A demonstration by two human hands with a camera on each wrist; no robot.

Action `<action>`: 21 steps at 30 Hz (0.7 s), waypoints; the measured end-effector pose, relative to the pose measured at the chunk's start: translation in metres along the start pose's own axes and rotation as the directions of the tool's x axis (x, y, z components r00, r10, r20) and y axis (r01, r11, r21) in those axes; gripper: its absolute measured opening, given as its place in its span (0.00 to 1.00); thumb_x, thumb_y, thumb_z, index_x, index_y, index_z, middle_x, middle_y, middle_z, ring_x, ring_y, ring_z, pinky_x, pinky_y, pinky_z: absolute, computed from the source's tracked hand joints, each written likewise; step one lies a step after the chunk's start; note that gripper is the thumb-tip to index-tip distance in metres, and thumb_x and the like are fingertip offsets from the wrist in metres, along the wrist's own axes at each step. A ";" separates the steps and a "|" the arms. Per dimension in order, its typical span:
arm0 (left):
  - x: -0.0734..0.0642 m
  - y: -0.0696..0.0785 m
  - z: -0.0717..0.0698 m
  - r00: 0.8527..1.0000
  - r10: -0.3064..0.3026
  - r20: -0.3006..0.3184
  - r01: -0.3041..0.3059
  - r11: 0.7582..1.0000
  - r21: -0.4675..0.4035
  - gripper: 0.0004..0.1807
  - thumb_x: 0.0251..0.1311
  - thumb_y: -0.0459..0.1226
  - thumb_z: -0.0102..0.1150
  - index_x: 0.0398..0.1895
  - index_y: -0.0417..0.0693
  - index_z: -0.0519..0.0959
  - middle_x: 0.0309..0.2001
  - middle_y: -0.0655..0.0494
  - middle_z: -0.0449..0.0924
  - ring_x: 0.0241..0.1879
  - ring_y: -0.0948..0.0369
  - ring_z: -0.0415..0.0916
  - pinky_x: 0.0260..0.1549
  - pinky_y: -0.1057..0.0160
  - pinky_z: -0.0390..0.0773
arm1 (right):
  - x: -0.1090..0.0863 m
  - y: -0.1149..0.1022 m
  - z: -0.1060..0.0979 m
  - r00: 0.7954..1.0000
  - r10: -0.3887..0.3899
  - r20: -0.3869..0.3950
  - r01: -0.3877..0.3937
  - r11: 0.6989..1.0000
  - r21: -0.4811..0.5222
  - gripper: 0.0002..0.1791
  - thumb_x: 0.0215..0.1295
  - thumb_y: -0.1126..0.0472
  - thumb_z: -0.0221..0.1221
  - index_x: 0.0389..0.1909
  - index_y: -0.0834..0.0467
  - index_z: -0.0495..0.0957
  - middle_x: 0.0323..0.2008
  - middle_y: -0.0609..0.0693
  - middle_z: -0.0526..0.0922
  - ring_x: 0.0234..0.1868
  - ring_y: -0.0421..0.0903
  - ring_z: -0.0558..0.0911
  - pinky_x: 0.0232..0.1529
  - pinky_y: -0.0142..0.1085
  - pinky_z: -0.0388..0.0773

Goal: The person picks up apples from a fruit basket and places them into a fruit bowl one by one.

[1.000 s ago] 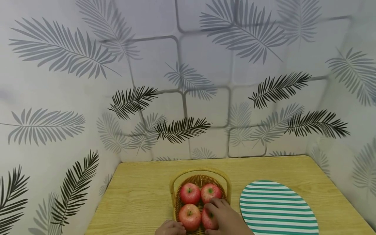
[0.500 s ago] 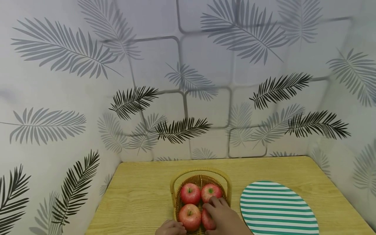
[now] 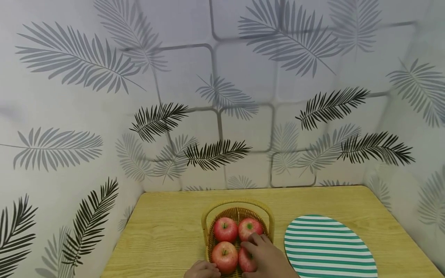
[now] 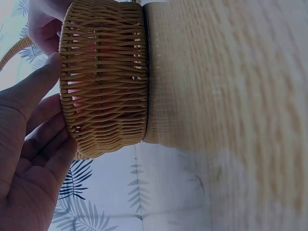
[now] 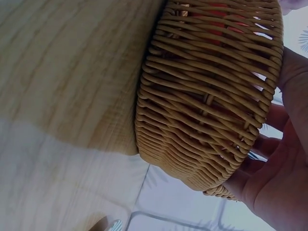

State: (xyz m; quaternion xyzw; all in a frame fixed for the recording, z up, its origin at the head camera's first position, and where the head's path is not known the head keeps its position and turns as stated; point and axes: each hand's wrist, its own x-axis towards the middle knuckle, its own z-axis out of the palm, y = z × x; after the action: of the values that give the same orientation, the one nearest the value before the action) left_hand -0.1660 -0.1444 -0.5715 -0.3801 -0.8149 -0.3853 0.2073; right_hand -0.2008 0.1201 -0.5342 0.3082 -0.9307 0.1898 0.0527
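A woven wicker basket (image 3: pixel 208 253) with an arched handle stands on the wooden table, and red apples lie inside it. My left hand (image 3: pixel 202 269) holds the basket's near left rim; in the left wrist view its thumb and fingers meet the woven edge. Over the opposite rim reaches my right hand (image 3: pixel 269 256), its fingers curled round the front right apple (image 3: pixel 246 262) and partly hiding it. Beside that lies the front left apple (image 3: pixel 224 257). Behind them sit the back left apple (image 3: pixel 225 229) and the back right apple (image 3: pixel 249 227), the latter close to my right fingertips.
An oval mat (image 3: pixel 328 247) with green and white stripes lies on the table (image 3: pixel 163 227), right of the basket. A wall (image 3: pixel 243 127) with leaf patterns rises behind the table's far edge and along both sides.
The right hand and the apple under it shift very slightly within the basket. The left hand, basket and other apples stay in place.
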 end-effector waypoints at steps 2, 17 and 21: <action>0.000 -0.001 0.001 1.000 0.018 -0.013 -0.018 1.000 0.001 0.04 0.53 0.31 0.67 0.31 0.45 0.87 0.32 0.57 0.86 0.37 0.61 0.81 0.39 0.72 0.76 | -0.001 0.000 -0.001 1.000 -0.005 -0.015 0.004 1.000 -0.003 0.36 0.44 0.39 0.73 0.55 0.51 0.80 0.50 0.41 0.75 0.48 0.45 0.74 0.39 0.37 0.78; 0.002 -0.001 -0.002 0.999 0.036 0.029 -0.036 0.999 -0.002 0.04 0.55 0.30 0.65 0.33 0.44 0.87 0.34 0.55 0.86 0.39 0.59 0.81 0.39 0.68 0.78 | -0.008 -0.002 -0.004 0.985 -0.017 -0.169 0.021 1.000 0.020 0.36 0.45 0.32 0.70 0.52 0.48 0.82 0.49 0.39 0.76 0.47 0.42 0.74 0.42 0.37 0.79; 0.001 -0.002 -0.002 0.999 0.026 0.042 -0.025 1.000 -0.017 0.04 0.56 0.30 0.64 0.33 0.43 0.87 0.33 0.55 0.86 0.39 0.59 0.81 0.38 0.67 0.78 | -0.012 -0.001 -0.007 0.958 -0.064 -0.280 0.067 0.998 0.000 0.37 0.47 0.28 0.67 0.53 0.47 0.82 0.48 0.39 0.76 0.47 0.40 0.74 0.42 0.36 0.79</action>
State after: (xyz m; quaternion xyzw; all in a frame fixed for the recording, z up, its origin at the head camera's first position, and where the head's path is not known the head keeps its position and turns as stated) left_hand -0.1681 -0.1459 -0.5706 -0.4000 -0.8111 -0.3812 0.1918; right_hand -0.1904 0.1286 -0.5295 0.3092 -0.9022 0.2340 0.1888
